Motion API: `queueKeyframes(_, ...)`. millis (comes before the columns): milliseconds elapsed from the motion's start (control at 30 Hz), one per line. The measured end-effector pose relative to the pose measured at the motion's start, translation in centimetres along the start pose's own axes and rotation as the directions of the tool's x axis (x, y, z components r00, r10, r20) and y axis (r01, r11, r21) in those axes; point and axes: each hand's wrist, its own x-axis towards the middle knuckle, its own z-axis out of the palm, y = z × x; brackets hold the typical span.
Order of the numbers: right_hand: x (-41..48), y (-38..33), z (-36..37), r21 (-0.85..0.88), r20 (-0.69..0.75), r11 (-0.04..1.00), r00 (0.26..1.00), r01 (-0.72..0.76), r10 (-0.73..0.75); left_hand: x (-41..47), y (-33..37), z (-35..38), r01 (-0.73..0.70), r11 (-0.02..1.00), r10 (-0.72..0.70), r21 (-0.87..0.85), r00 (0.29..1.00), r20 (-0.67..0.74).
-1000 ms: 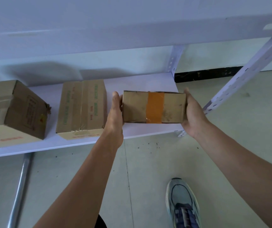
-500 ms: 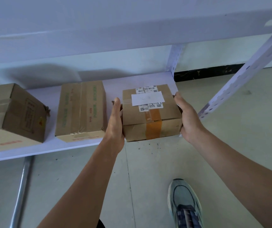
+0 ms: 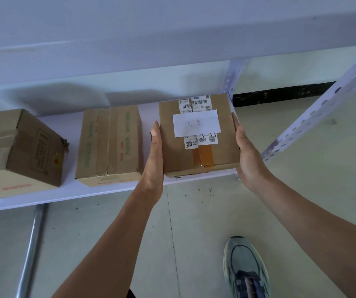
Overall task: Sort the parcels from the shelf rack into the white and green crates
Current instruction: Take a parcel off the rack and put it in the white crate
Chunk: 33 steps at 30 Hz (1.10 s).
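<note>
Head view. Parcels, cardboard: three. One taped parcel [image 3: 198, 136] was between the two hands. A second parcel [image 3: 110, 145] lay just beyond the left fingers' outer side. A third parcel [image 3: 20, 149] sat well apart from it, further to that side. Hands: two. Shoe [image 3: 245, 267]: one, on the floor below the right forearm.

Surface and room: a white shelf board [image 3: 65, 194] carried the parcels, with an upper shelf [image 3: 129, 39] overhead. A perforated upright [image 3: 323, 112] slanted away outside the right hand. The grey floor [image 3: 194, 233] was speckled, and a black skirting [image 3: 280, 95] ran along the wall.

Position: the taped parcel was at the board's right end, label side up, with a white paper slip [image 3: 196, 123] and orange tape [image 3: 205, 155] on top. Whether it rested on the board could not be told. The left hand [image 3: 154, 160] lay flat against its left side, fingers straight and pressed together. The right hand [image 3: 248, 155] pressed the opposite side with the thumb along the top edge. Its other fingers were hidden behind the parcel, so their state could not be told.
</note>
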Motion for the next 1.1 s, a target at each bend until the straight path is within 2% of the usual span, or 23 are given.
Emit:
queueKeyframes(167,-0.1,0.4,-0.1,-0.003,-0.002,0.994,0.994,0.112,-0.112,-0.3,0.3,-0.1,-0.034,0.999,0.033,0.016,0.999,0.033)
queueKeyframes(300,-0.1,0.1,0.1,0.002,0.002,0.995,0.995,0.104,-0.104,-0.6,0.9,-0.2,-0.061,0.998,0.060,0.008,0.997,0.049)
queueKeyframes(400,-0.4,-0.7,0.4,0.011,0.009,0.998,0.998,0.060,-0.060,-0.9,1.4,-0.1,-0.079,0.997,0.080,-0.025,0.996,0.035)
queueKeyframes(500,-1.3,-2.3,0.8,0.009,0.027,1.000,1.000,-0.008,0.008,-1.7,2.4,0.0,-0.061,0.997,0.059,-0.045,0.997,-0.050)
queueKeyframes(700,-5.2,-7.4,3.4,0.095,0.021,0.987,0.991,-0.131,0.130,-6.9,7.7,-0.2,0.057,0.985,-0.061,-0.166,0.998,-0.020)
queueKeyframes(867,-11.0,-11.5,6.3,0.044,0.061,0.971,0.970,-0.236,0.234,-13.9,10.3,-1.7,0.120,0.980,-0.140,-0.159,0.983,-0.119)
queueKeyframes(1100,-21.1,-18.7,11.5,-0.063,0.143,0.929,0.918,-0.365,0.370,-27.2,16.2,-3.9,0.164,0.953,-0.223,-0.254,0.949,-0.223)
